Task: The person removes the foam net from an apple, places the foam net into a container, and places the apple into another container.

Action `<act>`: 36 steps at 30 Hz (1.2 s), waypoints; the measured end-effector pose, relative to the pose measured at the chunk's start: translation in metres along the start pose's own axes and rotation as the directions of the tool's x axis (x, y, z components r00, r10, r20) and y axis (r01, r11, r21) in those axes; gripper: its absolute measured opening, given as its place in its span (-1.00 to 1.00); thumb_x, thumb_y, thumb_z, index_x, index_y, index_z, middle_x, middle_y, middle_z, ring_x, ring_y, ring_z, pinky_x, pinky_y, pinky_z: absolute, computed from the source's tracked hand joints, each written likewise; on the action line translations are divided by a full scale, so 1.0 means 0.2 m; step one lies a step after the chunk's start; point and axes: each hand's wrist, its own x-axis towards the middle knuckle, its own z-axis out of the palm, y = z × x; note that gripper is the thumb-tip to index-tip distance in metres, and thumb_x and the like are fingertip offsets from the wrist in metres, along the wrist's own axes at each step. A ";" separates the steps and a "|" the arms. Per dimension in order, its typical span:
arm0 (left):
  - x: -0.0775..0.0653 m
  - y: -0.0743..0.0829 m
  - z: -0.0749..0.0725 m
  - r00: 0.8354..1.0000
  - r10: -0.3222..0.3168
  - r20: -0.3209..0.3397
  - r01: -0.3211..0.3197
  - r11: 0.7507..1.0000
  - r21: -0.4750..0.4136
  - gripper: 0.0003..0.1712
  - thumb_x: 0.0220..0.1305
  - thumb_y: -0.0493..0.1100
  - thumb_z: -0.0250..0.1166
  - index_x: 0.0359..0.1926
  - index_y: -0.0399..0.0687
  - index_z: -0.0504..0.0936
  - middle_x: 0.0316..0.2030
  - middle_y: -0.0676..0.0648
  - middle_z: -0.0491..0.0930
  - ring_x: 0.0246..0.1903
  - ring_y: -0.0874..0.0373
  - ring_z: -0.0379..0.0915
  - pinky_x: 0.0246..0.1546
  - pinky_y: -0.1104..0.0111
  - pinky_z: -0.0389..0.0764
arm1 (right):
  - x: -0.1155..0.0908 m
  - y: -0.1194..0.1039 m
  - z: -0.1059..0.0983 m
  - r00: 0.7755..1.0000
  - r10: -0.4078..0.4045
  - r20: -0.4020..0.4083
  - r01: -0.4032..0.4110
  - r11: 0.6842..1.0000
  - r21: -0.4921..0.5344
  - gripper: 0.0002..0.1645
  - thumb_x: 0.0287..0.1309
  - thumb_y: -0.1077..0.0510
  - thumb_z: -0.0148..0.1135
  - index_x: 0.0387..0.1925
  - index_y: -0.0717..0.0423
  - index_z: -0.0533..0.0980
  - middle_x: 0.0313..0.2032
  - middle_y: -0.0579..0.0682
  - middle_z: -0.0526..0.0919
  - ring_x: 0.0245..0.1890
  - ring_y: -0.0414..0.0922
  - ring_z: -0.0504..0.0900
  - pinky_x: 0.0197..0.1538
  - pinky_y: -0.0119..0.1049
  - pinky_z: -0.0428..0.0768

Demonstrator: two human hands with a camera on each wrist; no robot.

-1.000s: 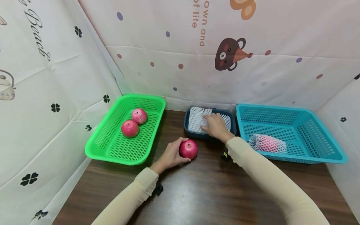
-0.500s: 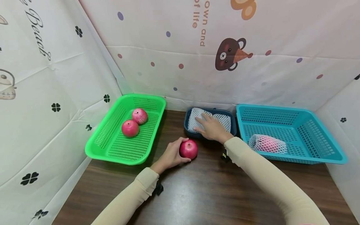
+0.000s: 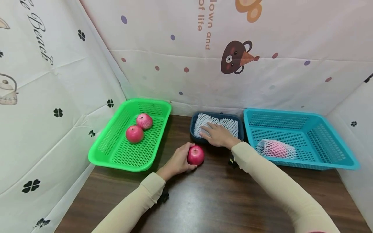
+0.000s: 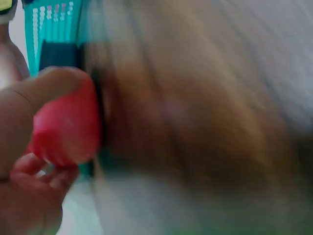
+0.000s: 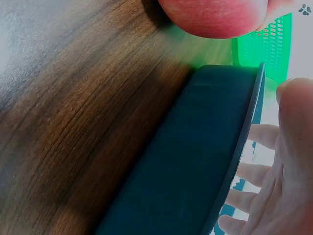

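My left hand (image 3: 177,161) grips a round red pomegranate (image 3: 196,155) on the brown table, thumb on the near side and fingers behind. The left wrist view, partly blurred, also has the pomegranate (image 4: 71,122) between thumb and fingers. My right hand (image 3: 218,135) lies over a dark blue container (image 3: 241,129), fingers spread on white foam fruit nets (image 3: 230,125). Seen from the right wrist, those fingers (image 5: 252,172) reach over the container's rim onto the nets; whether they pinch any is hidden.
At left, a green basket (image 3: 122,161) bears two red fruits (image 3: 135,134). A blue basket (image 3: 320,142) at right contains a fruit in a foam net (image 3: 276,149). A printed white cloth (image 3: 163,61) stands behind and at both sides.
My right hand has moved slightly left and lower over the foam nets, which now lie flatter in the container. The left hand keeps hold of the pomegranate, nearly still.
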 end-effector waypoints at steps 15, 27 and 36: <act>0.09 0.17 -0.08 0.978 -0.070 0.196 -0.005 0.933 0.359 -0.03 -0.10 -0.05 0.71 0.31 -0.22 0.45 0.06 -0.24 0.59 -0.01 -0.07 0.54 0.00 0.19 0.70 | -0.04 0.03 0.01 0.999 -0.043 -0.025 0.043 0.999 0.002 -0.18 0.48 -0.39 -0.08 0.56 -0.06 0.25 0.55 0.22 0.14 0.50 0.31 0.16 0.51 0.27 0.05; 0.14 0.17 -0.12 0.946 -0.113 0.305 0.004 0.942 0.336 -0.09 -0.05 -0.02 0.69 0.25 -0.18 0.40 -0.02 -0.21 0.56 -0.06 -0.04 0.55 -0.06 0.21 0.70 | -0.12 0.05 -0.03 0.988 -0.154 -0.017 0.154 0.988 0.029 0.18 0.14 -0.28 0.47 0.61 -0.01 0.10 0.59 0.26 -0.01 0.53 0.34 0.03 0.49 0.34 0.02; 0.16 0.14 -0.14 0.946 -0.104 0.306 0.012 0.957 0.288 -0.11 -0.08 -0.07 0.70 0.21 -0.15 0.39 -0.04 -0.18 0.52 -0.09 -0.01 0.54 -0.05 0.22 0.69 | -0.16 0.06 0.02 0.973 -0.227 -0.045 0.230 0.972 0.053 0.50 -0.25 -0.30 0.70 0.61 -0.02 0.04 0.58 0.22 0.01 0.53 0.24 0.02 0.49 0.32 0.04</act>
